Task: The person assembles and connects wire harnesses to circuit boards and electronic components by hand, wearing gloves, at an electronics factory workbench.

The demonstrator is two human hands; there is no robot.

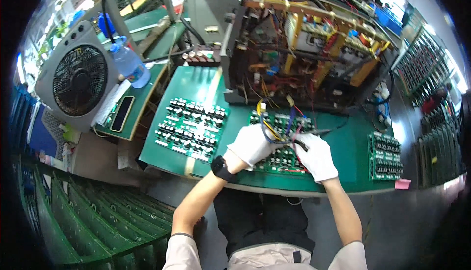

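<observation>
An open machine chassis (304,49) packed with yellow brackets and coloured wiring stands directly beyond both gloved hands on a green workbench (351,147). Far off to the left hand's side a grey box fan (78,78) leans beside a clear water bottle (130,64). Just left of the left hand lies a green circuit board (189,128) studded with components; another, the work board (284,159), sits beneath both hands, and a third board (385,156) rests well to the right of the right hand. The left hand (251,145) is curled shut around a bundle of wires (272,130) running up toward the chassis. The right hand (316,156) is closed on a dark slim tool (303,145), its tip at the wires just above the work board.
</observation>
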